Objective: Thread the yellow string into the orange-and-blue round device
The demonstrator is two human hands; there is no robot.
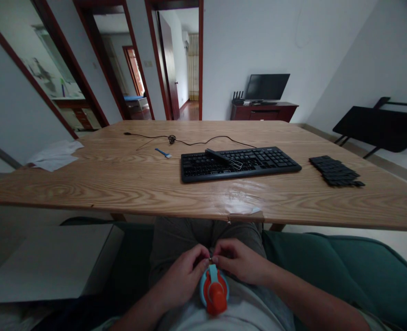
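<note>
My left hand and my right hand meet over my lap, below the table's front edge. Both are closed, thumbs and fingertips pinched around a tiny shiny piece too small to name. Just under the fingertips is a round orange and light-blue object with an orange knob and a light-blue strap. It lies against my shirt, and its kind is unclear. On the table ahead, a black keyboard carries a black-handled tool with wire loops.
The wooden table bears a blue brush, a knotted cable, white tissues and overlapping black pieces at right. A white box sits left of me on the green seat.
</note>
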